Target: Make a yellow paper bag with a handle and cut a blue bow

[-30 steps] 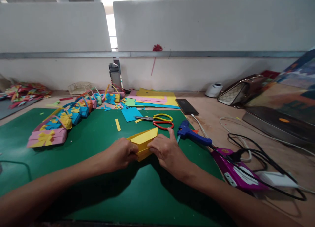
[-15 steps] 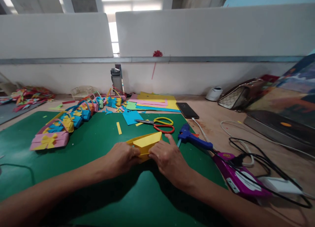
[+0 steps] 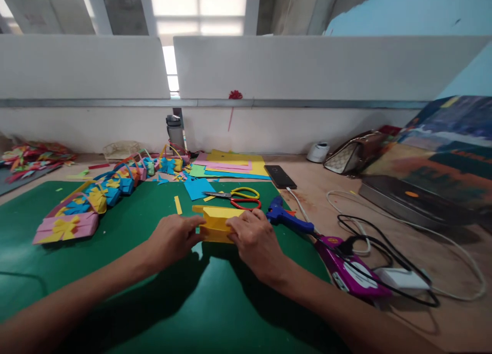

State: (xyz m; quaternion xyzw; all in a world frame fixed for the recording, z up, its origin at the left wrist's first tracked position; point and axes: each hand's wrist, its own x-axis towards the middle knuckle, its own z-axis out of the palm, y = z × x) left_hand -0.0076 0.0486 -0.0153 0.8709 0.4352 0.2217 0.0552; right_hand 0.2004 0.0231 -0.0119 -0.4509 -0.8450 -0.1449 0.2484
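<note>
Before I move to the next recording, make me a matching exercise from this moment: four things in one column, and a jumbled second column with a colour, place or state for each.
Things
1. Scissors
2. Phone
3. Folded yellow paper
4. Glue gun

Descriptions
A. Held between the left hand and the right hand
B. Blue all over its body, lying to the right of the right hand
C. One yellow handle and one red
D. Black, with a white cable at its near edge

Right pairs: 1-C, 2-D, 3-A, 4-B
</note>
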